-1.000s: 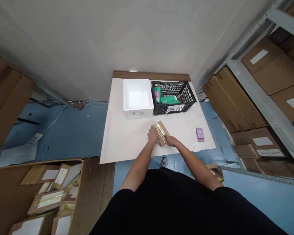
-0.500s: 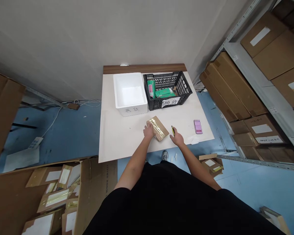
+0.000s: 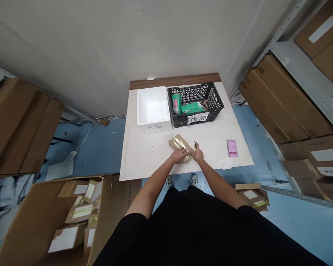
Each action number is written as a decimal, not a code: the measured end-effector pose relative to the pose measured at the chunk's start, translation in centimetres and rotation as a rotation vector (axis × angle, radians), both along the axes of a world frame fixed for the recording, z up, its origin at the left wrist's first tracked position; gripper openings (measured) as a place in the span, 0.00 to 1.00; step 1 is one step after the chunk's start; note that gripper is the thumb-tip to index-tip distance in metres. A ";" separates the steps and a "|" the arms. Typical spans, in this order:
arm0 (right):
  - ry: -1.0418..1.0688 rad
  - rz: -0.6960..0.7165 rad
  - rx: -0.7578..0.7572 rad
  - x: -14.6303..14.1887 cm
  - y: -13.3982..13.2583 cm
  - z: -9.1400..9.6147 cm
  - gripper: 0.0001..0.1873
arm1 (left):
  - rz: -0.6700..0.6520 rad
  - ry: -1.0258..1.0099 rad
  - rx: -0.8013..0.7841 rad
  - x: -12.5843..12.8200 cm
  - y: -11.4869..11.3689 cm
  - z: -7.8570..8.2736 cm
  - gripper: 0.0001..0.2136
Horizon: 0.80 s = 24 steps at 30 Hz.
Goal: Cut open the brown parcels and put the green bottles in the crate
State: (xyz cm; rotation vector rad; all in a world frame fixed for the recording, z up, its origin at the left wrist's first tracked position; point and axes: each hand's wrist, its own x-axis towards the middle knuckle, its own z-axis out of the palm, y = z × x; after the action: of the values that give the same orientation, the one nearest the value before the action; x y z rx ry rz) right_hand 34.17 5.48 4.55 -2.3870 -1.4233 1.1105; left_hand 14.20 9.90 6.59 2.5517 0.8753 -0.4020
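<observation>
A small brown cardboard box (image 3: 175,142) with shiny tape along its top lies at an angle near the table's front edge. My left hand (image 3: 179,155) grips its near side, fingers reaching over the taped top. Held in my right hand (image 3: 198,153) is a yellow and black utility knife (image 3: 195,146), pointing up and away from me. That hand is at the box's right corner, its fingers close to my left fingertips; whether the two touch is hard to make out.
Behind the box stand a white foam bin (image 3: 155,127) and a black plastic crate (image 3: 180,120) with green boxes. A pink-screened phone (image 3: 232,148) lies on the table (image 3: 138,155) at right. A large carton (image 3: 107,207) of parcels is at lower left; shelves (image 3: 283,55) flank the right.
My left hand has slid from the box's left side to its near right part. My right hand has moved in against the box with the knife. The camera view has shifted.
</observation>
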 end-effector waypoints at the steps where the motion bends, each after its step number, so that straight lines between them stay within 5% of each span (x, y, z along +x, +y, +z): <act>1: 0.000 0.009 0.005 0.0 -0.1 -0.1 0.51 | -0.044 0.003 -0.005 0.4 0.2 -0.2 0.35; 6: -0.001 0.106 0.006 -0.1 1.1 0.1 0.52 | 0.033 0.046 0.038 1.0 0.1 -0.4 0.28; 13: -0.005 0.311 0.027 -1.0 4.1 1.1 0.54 | 0.369 0.070 0.063 0.6 -3.0 -0.4 0.33; 18: 0.208 0.267 0.173 1.8 0.4 0.2 0.25 | 0.476 0.103 -0.024 0.8 -3.2 -0.6 0.42; 24: 0.307 0.439 -0.010 5.7 -2.8 -0.4 0.13 | 0.519 0.120 -0.018 1.2 -2.9 -0.4 0.50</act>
State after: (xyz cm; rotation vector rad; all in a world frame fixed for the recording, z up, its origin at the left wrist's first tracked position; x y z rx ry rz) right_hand 39.82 2.69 4.16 -1.8424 -1.8674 1.5022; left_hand 15.44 7.05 6.15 2.1855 1.5139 -0.3956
